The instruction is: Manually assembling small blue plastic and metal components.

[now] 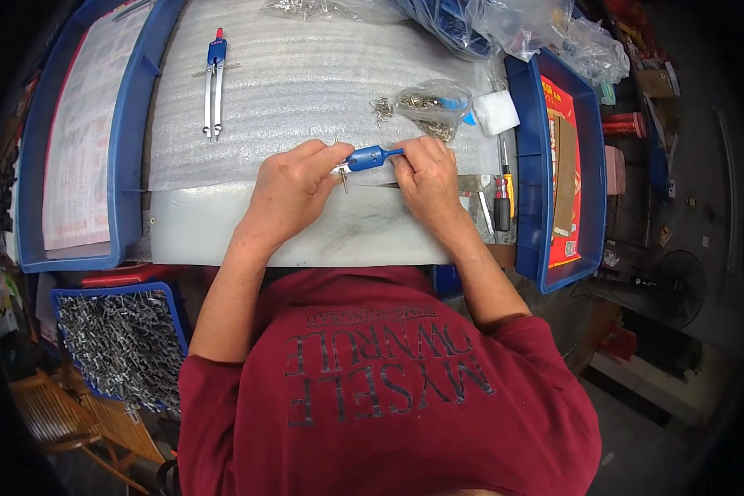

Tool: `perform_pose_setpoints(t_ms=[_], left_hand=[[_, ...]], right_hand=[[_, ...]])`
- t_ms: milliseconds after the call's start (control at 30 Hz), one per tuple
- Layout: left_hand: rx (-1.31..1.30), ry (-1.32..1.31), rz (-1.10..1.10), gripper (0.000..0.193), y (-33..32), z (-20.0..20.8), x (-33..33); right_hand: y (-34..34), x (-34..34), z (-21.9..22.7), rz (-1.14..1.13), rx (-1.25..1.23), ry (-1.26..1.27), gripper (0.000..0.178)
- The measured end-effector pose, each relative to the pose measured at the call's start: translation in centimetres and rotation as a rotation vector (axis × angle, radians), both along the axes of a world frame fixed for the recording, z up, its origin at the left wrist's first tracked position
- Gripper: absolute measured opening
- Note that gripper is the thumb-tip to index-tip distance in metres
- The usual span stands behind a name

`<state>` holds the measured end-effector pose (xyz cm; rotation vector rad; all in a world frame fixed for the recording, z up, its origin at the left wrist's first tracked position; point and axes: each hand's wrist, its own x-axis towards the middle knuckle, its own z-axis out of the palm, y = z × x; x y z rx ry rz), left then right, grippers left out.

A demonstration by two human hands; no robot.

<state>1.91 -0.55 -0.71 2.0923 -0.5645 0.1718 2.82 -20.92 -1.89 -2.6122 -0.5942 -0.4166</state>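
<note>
Above the near edge of the work table, I hold a drawing compass [366, 158] sideways between both hands. Its blue head shows in the gap, with a thin metal screw sticking out near my left fingers. My left hand [293, 183] is closed round the silver legs, which it mostly hides. My right hand [429, 174] pinches the narrow blue handle end; whether it also holds a small part is hidden. Another compass [214, 83], with blue head, red tip and silver legs, lies on the foam sheet at the far left.
White foam sheet [289, 107] covers the table. A clear bag of small metal screws [430, 103] lies beyond my right hand, with loose ones beside it. Screwdrivers [503, 202] lie at right. Blue trays [128, 157] flank the table; a blue crate of metal parts [120, 339] stands lower left.
</note>
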Motion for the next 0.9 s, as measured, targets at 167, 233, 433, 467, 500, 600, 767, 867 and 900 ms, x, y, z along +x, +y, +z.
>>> perform_pose_setpoints(t_ms=[167,233,433,467,500,600,767,867,900], left_hand=[[0.003,0.001,-0.006,0.033,0.0,0.0,0.0],[0.005,0.002,-0.007,0.033,0.0,0.1,0.0],[0.036,-0.027,0.011,0.031,-0.1,0.0,0.0],[0.047,-0.018,0.016,0.032,-0.1,0.1,0.0],[0.058,-0.009,0.021,0.032,-0.1,0.1,-0.1],[0.054,-0.036,0.017,0.033,-0.1,0.0,0.0],[0.077,-0.052,0.019,0.032,-0.2,-0.2,-0.1],[0.092,-0.064,0.025,0.031,-0.2,-0.2,-0.1],[0.100,-0.082,0.025,0.031,-0.2,-0.2,-0.1]], right_hand=[[-0.5,0.0,0.1,0.040,-0.030,-0.023,0.007],[-0.6,-0.1,0.3,0.050,-0.029,0.015,0.006],[0.1,-0.9,2.7,-0.022,0.379,0.154,0.004],[0.5,-0.9,3.0,-0.025,0.379,0.155,0.004],[0.8,-1.0,3.1,0.016,0.369,0.138,0.004],[1.4,-0.7,2.8,0.090,0.334,0.082,0.005],[1.7,-0.5,2.7,0.115,0.191,-0.002,0.006],[1.9,-0.5,2.8,0.115,0.162,-0.008,0.006],[1.9,-0.5,2.9,0.120,0.137,-0.010,0.006]])
